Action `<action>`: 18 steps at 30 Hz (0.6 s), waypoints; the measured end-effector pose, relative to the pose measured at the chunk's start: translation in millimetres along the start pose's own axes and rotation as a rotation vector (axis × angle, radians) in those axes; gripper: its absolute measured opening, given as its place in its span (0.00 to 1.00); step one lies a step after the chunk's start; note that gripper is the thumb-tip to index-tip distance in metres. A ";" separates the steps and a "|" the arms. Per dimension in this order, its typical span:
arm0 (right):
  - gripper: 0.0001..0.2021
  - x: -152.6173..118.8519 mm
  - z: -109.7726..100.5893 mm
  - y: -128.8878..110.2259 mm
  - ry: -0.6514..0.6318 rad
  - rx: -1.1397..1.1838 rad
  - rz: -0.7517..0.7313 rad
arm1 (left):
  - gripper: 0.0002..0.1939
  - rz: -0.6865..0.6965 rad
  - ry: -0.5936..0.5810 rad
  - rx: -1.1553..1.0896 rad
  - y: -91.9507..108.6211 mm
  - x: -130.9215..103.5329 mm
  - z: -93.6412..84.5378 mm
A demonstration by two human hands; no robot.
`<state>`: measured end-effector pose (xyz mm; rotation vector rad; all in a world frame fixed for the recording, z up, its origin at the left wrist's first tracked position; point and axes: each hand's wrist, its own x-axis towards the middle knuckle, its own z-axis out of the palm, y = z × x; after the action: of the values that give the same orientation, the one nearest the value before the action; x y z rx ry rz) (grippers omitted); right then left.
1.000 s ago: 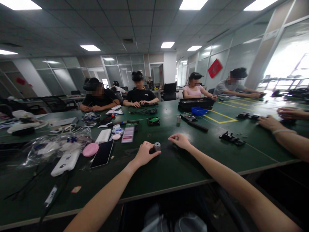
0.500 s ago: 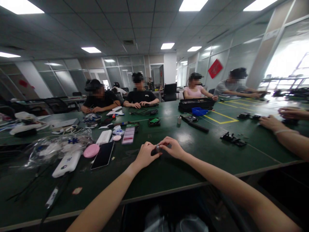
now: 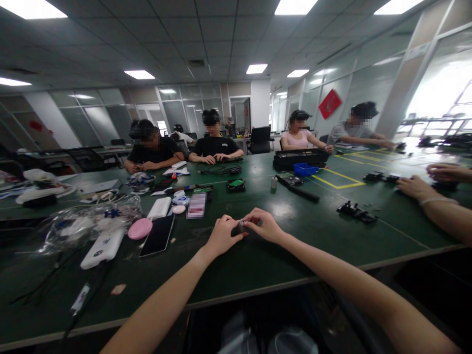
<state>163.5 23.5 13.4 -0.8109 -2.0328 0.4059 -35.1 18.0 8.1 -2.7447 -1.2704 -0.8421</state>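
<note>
Over the green table (image 3: 228, 268), my left hand (image 3: 224, 236) and my right hand (image 3: 262, 225) meet around a small silvery metal piece (image 3: 242, 223). The left thumb and forefinger pinch it from the left, and the right fingertips close on its top right side. Its lower part is mostly hidden by the fingers. Beyond my right hand, a small metal cylinder (image 3: 274, 183) stands upright. A green circuit board in a dark frame (image 3: 236, 185) lies beyond my left hand.
Left are a black phone (image 3: 158, 237), a pink round case (image 3: 139, 228), a white device (image 3: 103, 248) and plastic bags. Farther right lie a blue tray (image 3: 305, 169) and black parts (image 3: 357, 212). A co-worker's hands (image 3: 415, 188) are at the right; several people sit opposite.
</note>
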 end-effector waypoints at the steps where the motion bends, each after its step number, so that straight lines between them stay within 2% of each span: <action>1: 0.11 -0.1 0.0 0.2 0.003 -0.005 -0.001 | 0.14 0.005 -0.002 0.003 0.0 0.1 0.0; 7: 0.10 -0.5 0.3 2.3 0.043 -0.021 -0.020 | 0.14 0.019 0.010 0.020 -0.8 0.3 1.0; 18: 0.12 -0.6 -1.3 2.4 -0.013 -0.015 0.044 | 0.13 0.024 -0.018 0.012 0.4 1.8 0.2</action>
<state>165.7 24.9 12.4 -0.8660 -2.0351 0.4221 -33.8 19.1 8.8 -2.7589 -1.2381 -0.8069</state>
